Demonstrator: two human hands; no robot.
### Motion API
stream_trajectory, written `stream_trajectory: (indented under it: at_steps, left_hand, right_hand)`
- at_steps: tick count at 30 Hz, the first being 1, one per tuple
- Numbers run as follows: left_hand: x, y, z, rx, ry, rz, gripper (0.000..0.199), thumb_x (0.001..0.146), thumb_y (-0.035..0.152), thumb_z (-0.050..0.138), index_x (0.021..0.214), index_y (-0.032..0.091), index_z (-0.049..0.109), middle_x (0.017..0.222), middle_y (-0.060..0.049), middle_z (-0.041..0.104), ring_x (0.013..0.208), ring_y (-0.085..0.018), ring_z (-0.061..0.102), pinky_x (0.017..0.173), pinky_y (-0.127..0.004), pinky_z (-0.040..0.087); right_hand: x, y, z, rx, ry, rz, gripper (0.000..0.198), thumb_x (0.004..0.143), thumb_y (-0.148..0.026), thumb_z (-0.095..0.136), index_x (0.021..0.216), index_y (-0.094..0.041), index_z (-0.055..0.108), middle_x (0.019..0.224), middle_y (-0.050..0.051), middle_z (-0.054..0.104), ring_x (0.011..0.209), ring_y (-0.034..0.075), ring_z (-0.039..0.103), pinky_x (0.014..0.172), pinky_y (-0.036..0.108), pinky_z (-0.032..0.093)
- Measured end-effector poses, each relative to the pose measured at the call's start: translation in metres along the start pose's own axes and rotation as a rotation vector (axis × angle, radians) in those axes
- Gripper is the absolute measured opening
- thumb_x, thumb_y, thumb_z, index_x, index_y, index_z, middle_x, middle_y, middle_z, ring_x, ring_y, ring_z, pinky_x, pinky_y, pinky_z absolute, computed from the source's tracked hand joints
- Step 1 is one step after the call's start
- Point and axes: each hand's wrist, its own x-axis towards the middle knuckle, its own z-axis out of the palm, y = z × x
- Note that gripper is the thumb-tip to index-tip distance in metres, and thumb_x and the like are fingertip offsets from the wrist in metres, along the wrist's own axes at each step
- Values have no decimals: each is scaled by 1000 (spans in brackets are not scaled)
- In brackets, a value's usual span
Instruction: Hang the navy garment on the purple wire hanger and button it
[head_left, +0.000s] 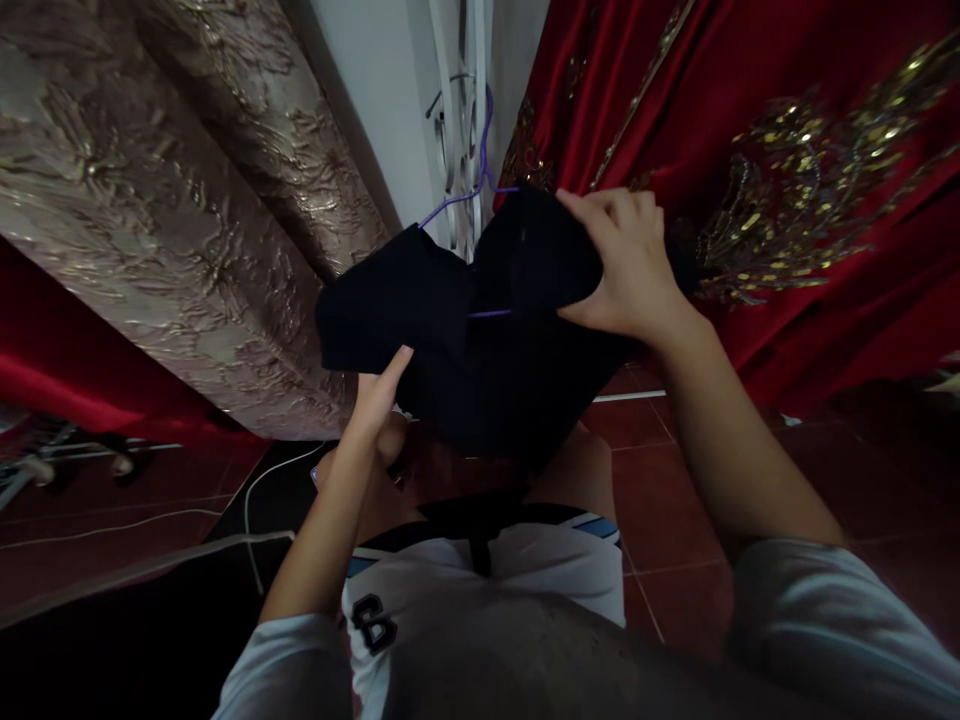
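A dark navy or black garment (pixel 480 370) hangs on a purple wire hanger (pixel 484 165), whose hook goes up to a pale metal rack (pixel 465 110). A short stretch of the hanger's lower bar shows at the garment's neck opening. My left hand (pixel 379 395) grips the garment's left side from below, thumb on top and the other fingers hidden behind the cloth. On the other side, my right hand (pixel 622 255) pinches the garment near its right shoulder, thumb below and fingers curled over the upper edge.
Textured beige-gold cloth (pixel 195 200) drapes at the left. Red satin with gold sequins (pixel 802 190) hangs at the right. Below are red floor tiles (pixel 675 510), a white cable (pixel 251 500) and a black surface (pixel 150 620) at lower left.
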Motion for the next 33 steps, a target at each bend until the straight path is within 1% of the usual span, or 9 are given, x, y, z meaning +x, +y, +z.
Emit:
stream_trajectory:
  at_steps: [4, 7, 9, 12, 15, 20, 22, 26, 33]
  left_hand:
    - [-22, 3, 11, -68, 10, 69, 85, 74, 41, 94, 146, 25, 54, 150, -10, 58, 149, -29, 44, 128, -40, 33]
    - [-36, 4, 21, -108, 65, 110, 86, 72, 39, 95, 146, 27, 55, 149, -8, 58, 148, -29, 46, 127, -42, 36]
    - [-43, 3, 26, -125, 98, 113, 82, 72, 40, 95, 144, 28, 57, 148, -7, 60, 145, -29, 49, 125, -43, 39]
    - [-50, 3, 27, -119, 130, 88, 72, 74, 41, 94, 138, 25, 63, 141, -10, 64, 138, -30, 57, 121, -45, 45]
    - [-55, -3, 19, -31, 157, 129, 61, 80, 39, 89, 132, 19, 66, 136, -13, 67, 133, -30, 61, 120, -45, 46]
    - [-80, -39, 5, 252, 304, 327, 69, 82, 26, 81, 146, 23, 52, 152, -12, 53, 143, -27, 50, 123, -42, 37]
    - [-95, -55, 9, 340, 190, 286, 57, 84, 20, 74, 139, 21, 58, 143, -12, 60, 133, -26, 58, 116, -41, 44]
    - [-115, -65, 27, 458, -218, 177, 20, 87, 13, 61, 104, 17, 69, 98, -7, 70, 97, -22, 68, 92, -34, 54]
    - [-122, -55, 42, 472, -230, 198, 6, 91, 18, 62, 88, 17, 66, 82, -3, 63, 80, -18, 62, 75, -27, 51]
  right_hand:
    - [-17, -9, 21, 107, 59, -40, 102, 72, -51, 80, 159, -23, 34, 161, 13, 33, 146, 43, 28, 117, 63, 28]
    - [-34, -41, 72, 280, 322, 226, 83, 82, -61, 67, 150, -21, 40, 151, 17, 42, 139, 39, 39, 110, 61, 38]
    - [-49, -68, 118, 441, 462, 460, 65, 82, -54, 67, 132, -18, 49, 127, 15, 55, 114, 30, 56, 95, 48, 50]
    - [-78, -103, 176, 765, 296, 758, 38, 73, -36, 65, 104, -19, 52, 87, 2, 54, 74, 16, 53, 69, 31, 46]
    - [-112, -127, 200, 1011, 161, 1017, 26, 71, -36, 61, 86, -21, 47, 73, -4, 47, 65, 13, 46, 64, 27, 40]
    - [-149, -161, 183, 1156, 120, 1140, 37, 78, -56, 59, 76, -22, 44, 66, -4, 47, 59, 12, 45, 57, 25, 37]
    - [-152, -171, 172, 1173, 81, 1083, 40, 80, -56, 63, 72, -22, 44, 63, -4, 46, 58, 12, 44, 56, 24, 35]
    - [-147, -175, 153, 1190, -20, 932, 47, 86, -54, 63, 59, -20, 44, 55, -5, 40, 56, 10, 39, 55, 25, 29]
    - [-150, -161, 122, 1368, -24, 893, 44, 87, -53, 70, 65, -16, 65, 57, -3, 49, 57, 10, 41, 58, 25, 32]
